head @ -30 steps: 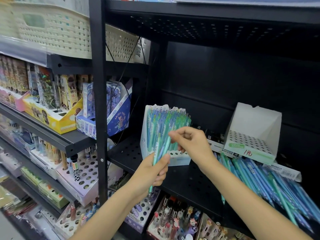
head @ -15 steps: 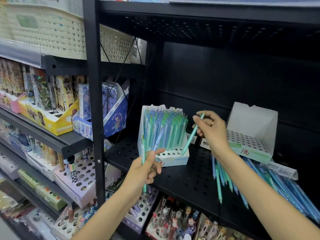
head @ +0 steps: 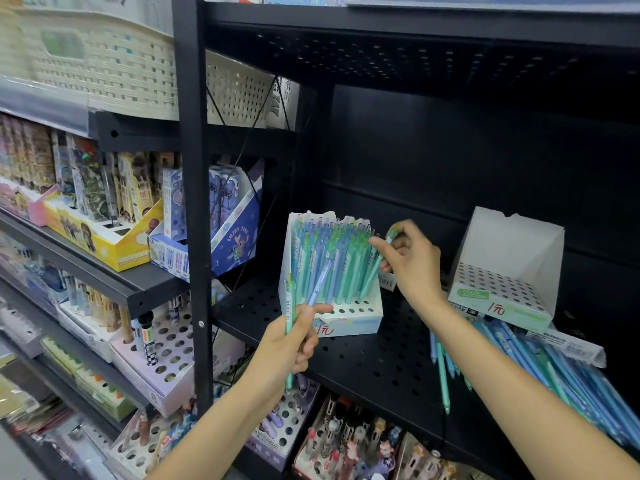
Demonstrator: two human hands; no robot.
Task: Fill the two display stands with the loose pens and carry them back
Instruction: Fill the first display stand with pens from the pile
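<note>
Filling the nearly full left display stand (head: pixel 349 317): right hand (head: pixel 412 265) pinching a green pen (head: pixel 375 268) over a hole, left hand (head: pixel 289 344) gripping two spare pens (head: pixel 290 327); next, probably seating the tip straight down.

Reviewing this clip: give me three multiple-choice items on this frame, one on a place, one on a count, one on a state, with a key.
1. Where do the loose blue and green pens lie?
A. on the black perforated shelf, right
B. in the cream woven basket
C. on the floor

2. How many pens does the left hand hold?
A. none
B. two
C. six

3. The white cardboard stand on the right is:
A. full
B. empty
C. tipped over

Key: 1 A, the pile rests below the right stand. 2 B, one green and one blue show. 3 B, its holes are bare, while the right hand pinches a green pen at the nearly full left stand.
</note>
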